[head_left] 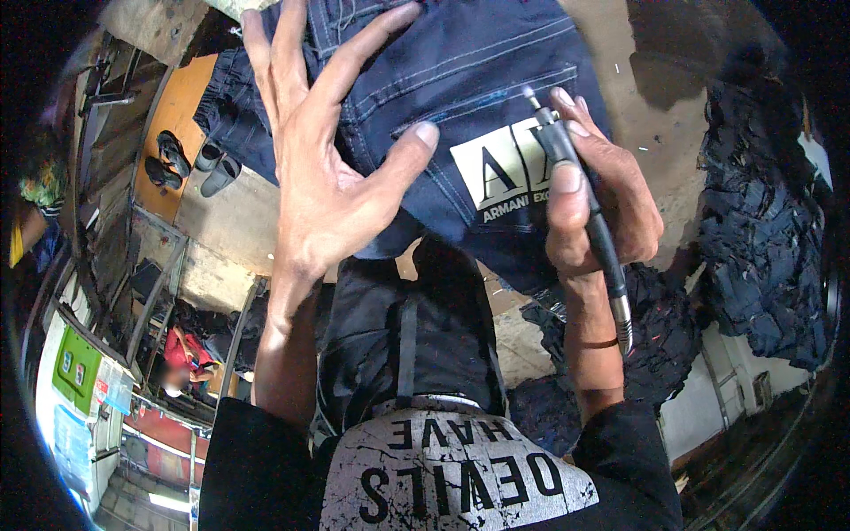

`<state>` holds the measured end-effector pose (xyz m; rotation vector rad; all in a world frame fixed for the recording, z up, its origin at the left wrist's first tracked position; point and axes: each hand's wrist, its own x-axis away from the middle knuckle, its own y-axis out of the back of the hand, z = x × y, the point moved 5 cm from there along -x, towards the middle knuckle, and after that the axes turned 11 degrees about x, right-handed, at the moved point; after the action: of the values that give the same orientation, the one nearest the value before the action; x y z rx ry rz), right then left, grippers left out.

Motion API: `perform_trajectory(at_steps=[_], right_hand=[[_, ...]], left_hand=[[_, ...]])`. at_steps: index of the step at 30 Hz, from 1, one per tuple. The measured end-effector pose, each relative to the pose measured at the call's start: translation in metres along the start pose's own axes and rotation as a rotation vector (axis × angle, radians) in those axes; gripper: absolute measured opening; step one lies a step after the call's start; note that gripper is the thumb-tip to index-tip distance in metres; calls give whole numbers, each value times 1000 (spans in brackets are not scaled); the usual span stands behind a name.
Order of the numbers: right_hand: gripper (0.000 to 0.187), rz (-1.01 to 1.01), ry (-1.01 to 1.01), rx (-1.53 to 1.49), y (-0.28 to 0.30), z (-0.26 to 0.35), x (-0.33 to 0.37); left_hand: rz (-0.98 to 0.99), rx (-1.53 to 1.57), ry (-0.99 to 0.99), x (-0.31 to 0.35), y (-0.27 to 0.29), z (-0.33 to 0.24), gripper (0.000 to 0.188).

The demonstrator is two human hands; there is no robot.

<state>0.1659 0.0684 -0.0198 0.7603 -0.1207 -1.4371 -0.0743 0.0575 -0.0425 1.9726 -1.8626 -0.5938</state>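
Observation:
Dark blue denim jeans [505,62] with pale stitching lie spread out in front of me. A pocket with a white printed patch [482,168] faces up. My left hand [332,168] lies on the denim left of the pocket, fingers spread, the thumb pointing at the pocket's upper edge. In my right hand [611,186] is a black pen-shaped rotary tool [604,252] with a metal collar at its lower end. Its small pale tip [529,92] is over the stitched top band of the pocket; I cannot tell whether it touches the cloth.
Dark cloth pieces are heaped on the right [761,221], with another dark pile [655,327] beside my right forearm. Sandals [168,157] and grey slip-on shoes [217,168] sit on the left. A person in red [184,354] is farther off at lower left.

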Motion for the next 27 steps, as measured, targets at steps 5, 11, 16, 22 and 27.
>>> perform_trajectory(at_steps=[5, 11, 16, 22, 27], right_hand=[[21, 8, -49, 33, 14, -9, -9], [23, 89, -21, 78, 11, -14, -6], [23, 92, -3, 102, 9, -14, -6], [23, 9, 20, 72, 5, -17, -7], [24, 19, 10, 102, 8, -16, -6]], left_hand=[[-91, 0, -32, -7, -6, 1, 72], [-60, 44, -15, -8, -8, -11, 75], [-6, -8, -16, -10, -8, -20, 75], [-48, 42, -27, -11, -8, -15, 75], [-37, 21, 1, -9, -8, -13, 76]])
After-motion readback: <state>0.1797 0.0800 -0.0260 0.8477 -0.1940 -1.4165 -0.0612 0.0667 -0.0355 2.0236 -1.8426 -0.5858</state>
